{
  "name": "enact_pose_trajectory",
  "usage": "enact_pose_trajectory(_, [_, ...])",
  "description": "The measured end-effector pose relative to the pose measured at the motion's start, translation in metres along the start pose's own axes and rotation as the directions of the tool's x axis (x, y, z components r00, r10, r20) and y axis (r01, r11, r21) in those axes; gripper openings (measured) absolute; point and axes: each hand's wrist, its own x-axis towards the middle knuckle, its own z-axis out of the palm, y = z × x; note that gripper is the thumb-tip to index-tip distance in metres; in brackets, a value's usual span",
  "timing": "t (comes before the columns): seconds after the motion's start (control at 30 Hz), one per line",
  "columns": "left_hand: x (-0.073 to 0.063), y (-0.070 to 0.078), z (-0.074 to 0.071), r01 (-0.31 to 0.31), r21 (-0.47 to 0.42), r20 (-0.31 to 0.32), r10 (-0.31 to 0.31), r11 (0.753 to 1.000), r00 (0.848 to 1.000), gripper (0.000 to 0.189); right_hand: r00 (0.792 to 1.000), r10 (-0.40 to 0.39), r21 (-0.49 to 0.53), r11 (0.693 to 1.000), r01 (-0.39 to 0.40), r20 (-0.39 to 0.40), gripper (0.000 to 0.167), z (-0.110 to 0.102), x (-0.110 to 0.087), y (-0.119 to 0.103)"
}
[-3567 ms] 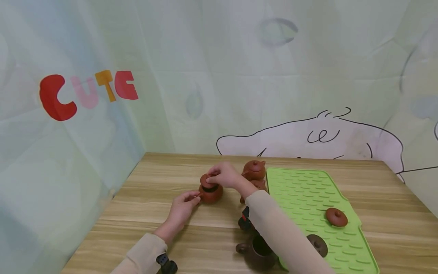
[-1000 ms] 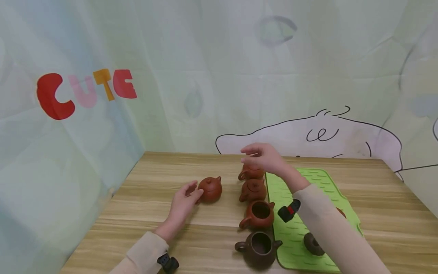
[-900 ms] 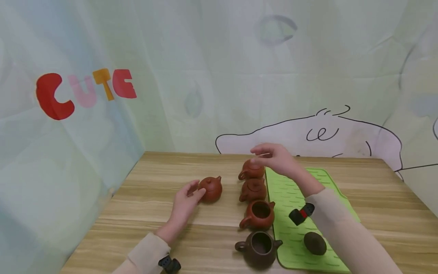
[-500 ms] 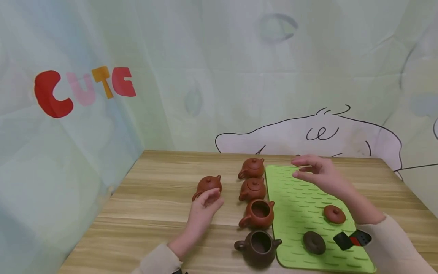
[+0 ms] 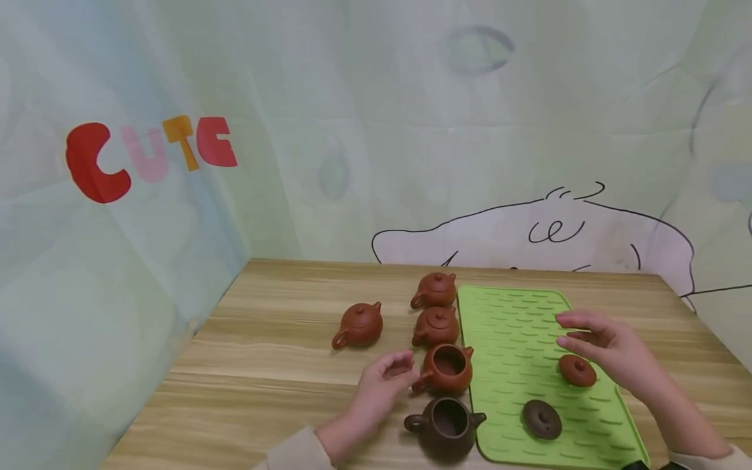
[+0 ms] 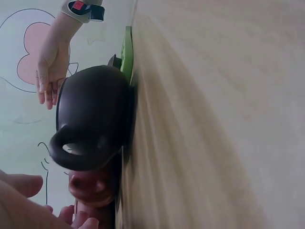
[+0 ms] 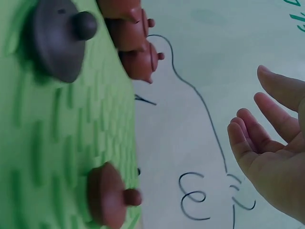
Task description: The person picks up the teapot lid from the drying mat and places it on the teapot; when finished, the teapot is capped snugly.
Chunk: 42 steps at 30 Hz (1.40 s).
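Hovering with fingers spread, the right hand now hangs just above the red-brown lid on the green mat, having left the far teapots. The left hand, loosely curled and holding nothing, has quit the lidded teapot for the open red teapot. Only the left wrist view shows the dark teapot side-on on the desk.

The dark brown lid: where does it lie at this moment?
In the head view the dark brown lid lies on the near end of the green mat, right of the open dark teapot and nearer than the reddish lid.
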Motion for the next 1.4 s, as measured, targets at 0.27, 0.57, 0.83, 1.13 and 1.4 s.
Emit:
enact_pose_trajectory(0.27, [-0.003,-0.004,0.006,0.043,-0.023,0.002,-0.043,0.999,0.999,0.041,0.984,0.177,-0.090,0.980,-0.177,-0.002,0.046,-0.002,-0.015,0.028])
enact_pose_trajectory(0.57, [-0.002,-0.008,0.011,0.056,-0.055,0.016,-0.055,0.997,0.998,0.035,0.964,0.265,-0.161,0.952,-0.259,0.018,0.052,-0.007,-0.016,0.057])
enact_pose_trajectory(0.83, [-0.001,-0.009,0.011,0.054,-0.052,0.032,-0.053,0.997,0.998,0.031,0.961,0.273,-0.161,0.951,-0.263,0.039,0.052,-0.007,-0.018,0.071])
enact_pose_trajectory(1.13, [0.000,-0.011,0.011,0.062,-0.088,0.052,-0.057,0.994,0.997,0.029,0.941,0.335,-0.135,0.936,-0.326,0.054,0.054,-0.003,-0.020,0.078])
enact_pose_trajectory(1.4, [0.001,-0.012,0.011,0.077,-0.082,0.044,-0.074,0.994,0.996,0.026,0.931,0.358,-0.129,0.929,-0.347,0.073,0.055,-0.003,-0.018,0.079])
